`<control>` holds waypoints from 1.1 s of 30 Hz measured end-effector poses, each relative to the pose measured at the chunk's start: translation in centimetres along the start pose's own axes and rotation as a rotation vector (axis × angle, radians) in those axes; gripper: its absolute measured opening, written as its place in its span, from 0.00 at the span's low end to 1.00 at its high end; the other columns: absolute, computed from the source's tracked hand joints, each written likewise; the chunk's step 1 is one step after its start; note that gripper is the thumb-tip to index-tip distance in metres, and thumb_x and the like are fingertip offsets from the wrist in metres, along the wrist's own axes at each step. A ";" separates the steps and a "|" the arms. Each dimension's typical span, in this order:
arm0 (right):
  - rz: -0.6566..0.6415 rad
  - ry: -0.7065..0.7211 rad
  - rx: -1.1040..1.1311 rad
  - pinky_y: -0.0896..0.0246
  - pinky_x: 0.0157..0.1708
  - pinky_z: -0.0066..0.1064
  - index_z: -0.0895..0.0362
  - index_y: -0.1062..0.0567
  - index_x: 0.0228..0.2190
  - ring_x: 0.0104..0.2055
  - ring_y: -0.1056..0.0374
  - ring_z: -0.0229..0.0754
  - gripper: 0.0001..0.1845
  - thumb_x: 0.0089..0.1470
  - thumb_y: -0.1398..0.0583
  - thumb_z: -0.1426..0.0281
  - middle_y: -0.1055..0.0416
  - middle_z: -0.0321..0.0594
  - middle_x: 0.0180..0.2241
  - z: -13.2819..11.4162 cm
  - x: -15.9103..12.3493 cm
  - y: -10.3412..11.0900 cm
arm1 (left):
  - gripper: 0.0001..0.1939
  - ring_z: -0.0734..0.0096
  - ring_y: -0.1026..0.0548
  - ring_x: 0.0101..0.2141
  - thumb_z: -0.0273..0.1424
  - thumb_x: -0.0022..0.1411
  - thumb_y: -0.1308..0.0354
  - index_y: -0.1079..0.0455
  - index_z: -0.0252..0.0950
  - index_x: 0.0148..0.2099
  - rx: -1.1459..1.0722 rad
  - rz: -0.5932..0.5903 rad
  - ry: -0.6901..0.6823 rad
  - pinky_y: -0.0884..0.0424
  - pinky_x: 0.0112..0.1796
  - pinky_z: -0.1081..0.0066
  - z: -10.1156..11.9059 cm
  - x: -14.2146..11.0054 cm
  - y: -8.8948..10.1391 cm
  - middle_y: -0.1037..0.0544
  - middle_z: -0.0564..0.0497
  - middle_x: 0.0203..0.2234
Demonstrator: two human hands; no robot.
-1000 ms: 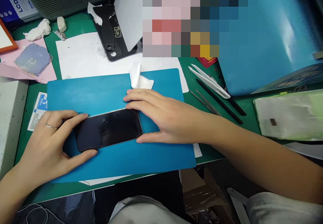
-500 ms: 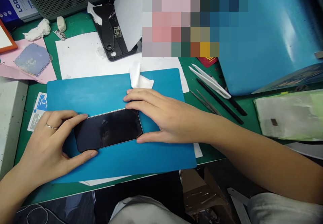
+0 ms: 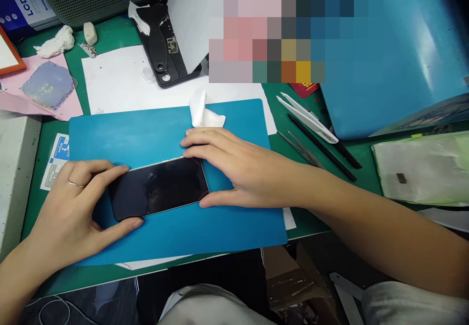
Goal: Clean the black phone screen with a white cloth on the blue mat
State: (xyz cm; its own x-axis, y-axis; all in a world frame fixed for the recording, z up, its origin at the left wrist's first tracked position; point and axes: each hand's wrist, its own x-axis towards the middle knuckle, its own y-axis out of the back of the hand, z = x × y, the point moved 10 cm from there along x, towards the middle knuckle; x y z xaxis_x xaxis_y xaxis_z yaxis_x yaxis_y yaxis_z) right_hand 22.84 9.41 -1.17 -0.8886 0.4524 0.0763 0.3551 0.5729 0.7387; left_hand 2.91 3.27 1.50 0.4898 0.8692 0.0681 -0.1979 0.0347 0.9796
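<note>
A smartphone (image 3: pixel 161 188) with a dark, glossy screen lies face up on a blue mat (image 3: pixel 234 227), slightly tilted across it. My left hand (image 3: pixel 78 203), with a ring on one finger, grips the phone's left end, a fingertip on the far edge and the thumb on the near edge. At the right end, my right hand (image 3: pixel 234 171) holds the phone the same way between fingers and thumb. Just beyond my right fingers lies a crumpled white wipe (image 3: pixel 205 112).
Tweezers (image 3: pixel 300 149), a black pen-like tool (image 3: pixel 322 146) and white-tipped tweezers (image 3: pixel 308 117) lie to the right. A black phone frame (image 3: pixel 179 68) sits on white paper (image 3: pixel 113 80) at the back. Wipe packets (image 3: pixel 54 161) lie left of the mat. A pixelated patch hides the upper middle.
Both hands keep the same grip and the phone stays in place on the mat. Only the camera view has shifted very slightly.
</note>
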 end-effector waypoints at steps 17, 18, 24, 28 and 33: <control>0.008 0.021 -0.013 0.35 0.70 0.65 0.59 0.30 0.65 0.75 0.42 0.67 0.38 0.64 0.30 0.51 0.34 0.60 0.68 -0.2 0.0 0.0 | 0.33 0.47 0.25 0.48 0.52 0.72 0.40 0.37 0.40 0.69 0.005 0.007 -0.005 0.28 0.49 0.51 0.1 -0.1 0.0 0.25 0.39 0.53; 0.008 0.024 -0.016 0.35 0.70 0.65 0.60 0.30 0.65 0.75 0.42 0.67 0.38 0.64 0.30 0.51 0.33 0.61 0.68 -0.3 0.0 0.0 | 0.33 0.46 0.25 0.48 0.52 0.72 0.40 0.36 0.39 0.69 0.008 0.006 -0.010 0.28 0.49 0.51 0.1 -0.1 0.0 0.25 0.39 0.52; 0.010 0.030 -0.021 0.34 0.70 0.63 0.62 0.30 0.64 0.75 0.41 0.66 0.39 0.63 0.30 0.51 0.33 0.62 0.68 -0.3 -0.1 0.0 | 0.33 0.44 0.25 0.49 0.52 0.73 0.40 0.35 0.35 0.68 0.008 0.005 -0.016 0.28 0.49 0.50 0.2 0.0 0.0 0.25 0.36 0.53; 0.014 0.039 -0.042 0.33 0.69 0.62 0.63 0.30 0.63 0.75 0.40 0.65 0.38 0.64 0.30 0.52 0.32 0.62 0.67 -0.4 -0.1 0.1 | 0.32 0.44 0.25 0.49 0.51 0.72 0.39 0.35 0.36 0.68 0.009 -0.013 0.001 0.28 0.50 0.49 0.2 -0.1 0.0 0.25 0.37 0.53; 0.018 0.046 -0.068 0.33 0.69 0.59 0.64 0.30 0.63 0.75 0.40 0.65 0.38 0.64 0.30 0.53 0.32 0.63 0.67 -0.5 -0.1 0.1 | 0.31 0.45 0.25 0.50 0.49 0.72 0.37 0.35 0.37 0.68 -0.005 -0.020 0.014 0.28 0.51 0.49 0.2 -0.1 0.0 0.25 0.37 0.53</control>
State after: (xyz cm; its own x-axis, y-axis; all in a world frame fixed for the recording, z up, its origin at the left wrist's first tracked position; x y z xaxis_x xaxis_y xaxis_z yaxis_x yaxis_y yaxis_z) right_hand 22.83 9.05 -0.72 -0.8953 0.4292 0.1196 0.3518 0.5164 0.7808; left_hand 3.05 3.07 1.55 0.4814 0.8753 0.0457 -0.1924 0.0546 0.9798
